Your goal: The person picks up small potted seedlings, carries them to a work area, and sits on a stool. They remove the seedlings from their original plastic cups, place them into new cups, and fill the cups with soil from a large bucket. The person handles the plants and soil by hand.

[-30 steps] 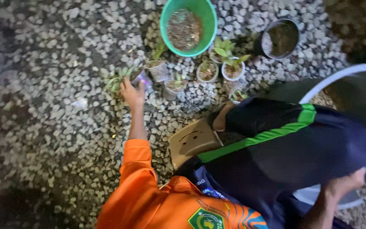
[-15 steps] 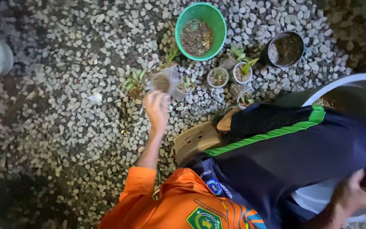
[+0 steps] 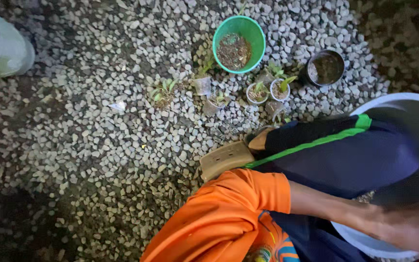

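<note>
Orange-sleeved arm stretches its hand [image 3: 413, 228] into white basin [image 3: 389, 99].

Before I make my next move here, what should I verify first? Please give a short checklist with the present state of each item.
1. Grip of the hand over the white basin: cannot tell, it is blurred.
2. Two white-rimmed seedling cups upright: ok.
3. Clear cup upright: not ok, it looks tilted.
4. Green pot has soil mix inside: ok.
5. Seedling is in a cup: not ok, it lies on the gravel.
6. Dark pot has soil inside: ok.
</note>
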A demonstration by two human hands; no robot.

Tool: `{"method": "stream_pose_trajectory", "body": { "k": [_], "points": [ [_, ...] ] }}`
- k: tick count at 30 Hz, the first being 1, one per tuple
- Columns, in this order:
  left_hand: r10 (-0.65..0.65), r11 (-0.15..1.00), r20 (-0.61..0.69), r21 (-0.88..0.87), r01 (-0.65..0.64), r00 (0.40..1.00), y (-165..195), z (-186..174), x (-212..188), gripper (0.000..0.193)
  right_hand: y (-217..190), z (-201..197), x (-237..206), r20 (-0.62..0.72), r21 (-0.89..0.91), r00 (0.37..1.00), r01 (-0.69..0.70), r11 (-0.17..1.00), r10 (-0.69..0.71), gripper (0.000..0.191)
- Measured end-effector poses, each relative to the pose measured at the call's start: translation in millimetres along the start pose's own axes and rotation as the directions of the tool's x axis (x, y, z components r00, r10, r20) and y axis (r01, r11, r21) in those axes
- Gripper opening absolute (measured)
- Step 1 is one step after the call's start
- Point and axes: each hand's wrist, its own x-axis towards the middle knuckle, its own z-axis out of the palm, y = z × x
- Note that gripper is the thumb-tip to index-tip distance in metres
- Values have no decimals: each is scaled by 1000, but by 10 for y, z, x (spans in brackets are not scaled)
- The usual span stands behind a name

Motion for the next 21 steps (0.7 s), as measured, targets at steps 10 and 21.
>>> {"method": "stream_pose_trajectory", "body": {
  "k": [10,21],
  "points": [
    [-511,802,-569,-45,596,644,-982,-905,-1604,25,196,776,-795,255,-37,908,-335,941,333,26],
    [-592,-490,-800,261,832,-98,-2067,-3058,-4587,50,454,1056,-793,441,-110,790,-424,899,426,33]
  ]
}}
